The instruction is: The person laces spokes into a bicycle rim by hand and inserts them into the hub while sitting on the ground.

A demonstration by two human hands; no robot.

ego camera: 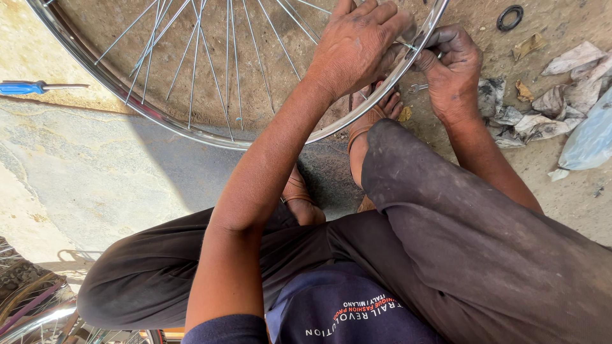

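Your left hand (357,44) clasps the wheel rim (191,130), upper centre; your right hand (449,64) pinches a spoke (403,44) there; many spokes already seated.

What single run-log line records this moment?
left hand: on wheel rim, at a spoke | right hand: grip on rim edge | screwdriver: on ground, untouched

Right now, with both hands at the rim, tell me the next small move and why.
Probably a small turn of whatever the right hand pinches at the wheel rim, though the fingers hide it. The left hand braces the rim just across from it, and spokes meet the rim there, so the wheel looks steadied.
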